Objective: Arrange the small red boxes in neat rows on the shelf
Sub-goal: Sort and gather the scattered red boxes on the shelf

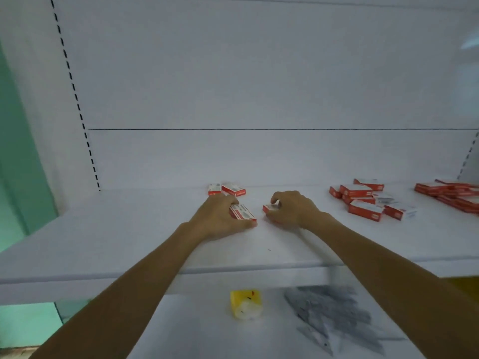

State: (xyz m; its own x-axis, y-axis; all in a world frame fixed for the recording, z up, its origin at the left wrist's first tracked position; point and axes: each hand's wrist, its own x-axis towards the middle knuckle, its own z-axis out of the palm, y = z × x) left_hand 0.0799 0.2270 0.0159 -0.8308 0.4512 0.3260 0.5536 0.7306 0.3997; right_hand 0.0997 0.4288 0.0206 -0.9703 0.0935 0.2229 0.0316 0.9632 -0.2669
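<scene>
On the white shelf (129, 229), the left hand (220, 218) grips one small red box (242, 212) at its right side, while the right hand (293, 208) pinches another red box (269, 208) at its left, loose boxes (360, 198) scattered far right.

The small red boxes (365, 209) on the shelf (129, 237) carry white labels with print, but it is too blurred to read.
</scene>
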